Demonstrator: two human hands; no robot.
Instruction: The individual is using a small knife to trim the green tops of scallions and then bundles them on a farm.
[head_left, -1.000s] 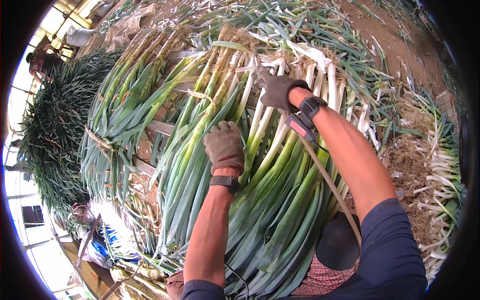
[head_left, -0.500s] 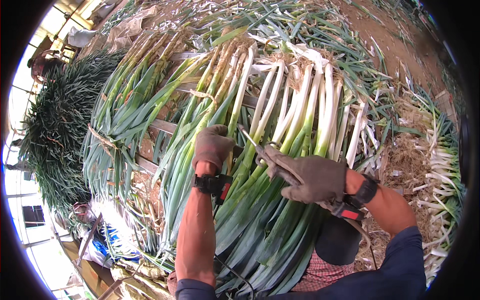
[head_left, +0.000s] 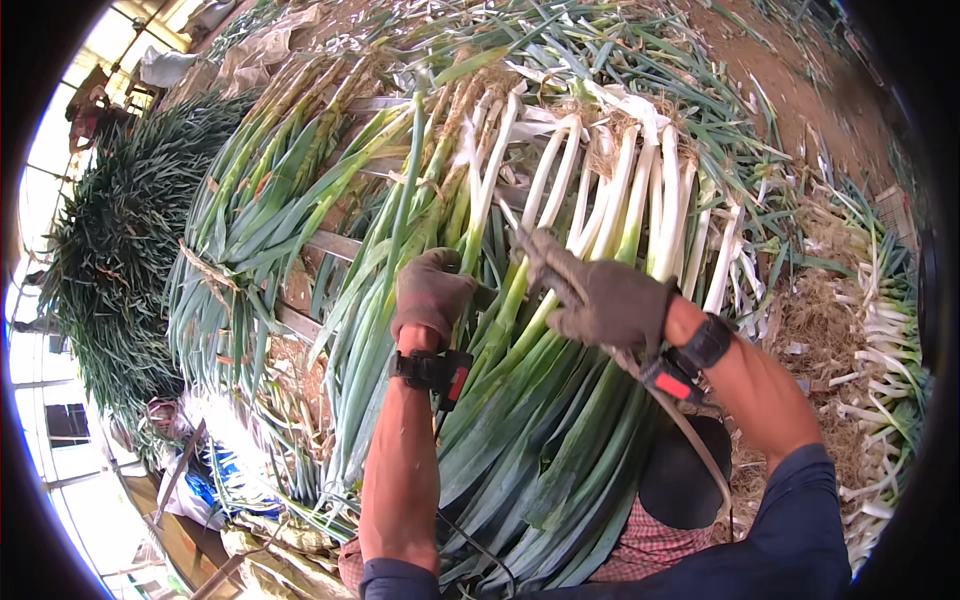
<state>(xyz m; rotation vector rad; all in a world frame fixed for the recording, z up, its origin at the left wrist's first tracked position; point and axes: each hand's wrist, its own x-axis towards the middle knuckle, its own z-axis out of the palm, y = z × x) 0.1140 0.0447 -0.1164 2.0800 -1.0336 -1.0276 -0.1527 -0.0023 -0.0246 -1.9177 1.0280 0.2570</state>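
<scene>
My left hand [head_left: 433, 292], in a grey-brown work glove, is closed around a leek [head_left: 488, 180] whose white stalk points away from me. My right hand [head_left: 612, 303], gloved alike, grips a blow gun [head_left: 545, 262]. Its thin metal nozzle points at the leek's stalk, and a hose [head_left: 690, 432] trails from it past my wrist. A loose green leaf [head_left: 408, 185] stands upright beyond my left hand, beside a blurred scrap of white skin [head_left: 467, 152]. White-stalked leeks [head_left: 625, 195] lie under and beyond my right hand, their leaves [head_left: 540, 460] draping toward me.
Brown-skinned leeks [head_left: 290, 150], some tied in a bundle, lie on a rack [head_left: 335, 245] at left. Farther left rises a dark green leek pile [head_left: 130, 240]. Cut leaves and peelings [head_left: 620, 50] cover the ground beyond. Roots [head_left: 805, 340] and a row of leeks [head_left: 885, 370] lie at right.
The green leaf and white scrap have risen beyond my left hand. My right hand and the blow gun have shifted slightly away from me, with the nozzle higher along the stalk.
</scene>
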